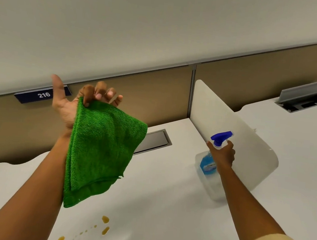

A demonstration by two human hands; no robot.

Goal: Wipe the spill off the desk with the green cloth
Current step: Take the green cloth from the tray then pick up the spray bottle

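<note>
My left hand [71, 103] is raised above the white desk [160, 208], palm up, its fingertips pinching the top edge of the green cloth [99, 149]. The folded cloth hangs down over my wrist and forearm. Brown drops of spill [103, 225] lie on the desk near its front edge, below the cloth. My right hand [222, 154] is wrapped around the neck of a spray bottle [210, 164] with a blue trigger and blue liquid, which stands on the desk beside the divider.
A white curved divider [235, 139] separates this desk from the neighbouring one on the right. A closed grey cable hatch [155, 141] sits at the desk's back; an open one [304, 98] is on the neighbouring desk. A beige partition carries a "216" tag [43, 95].
</note>
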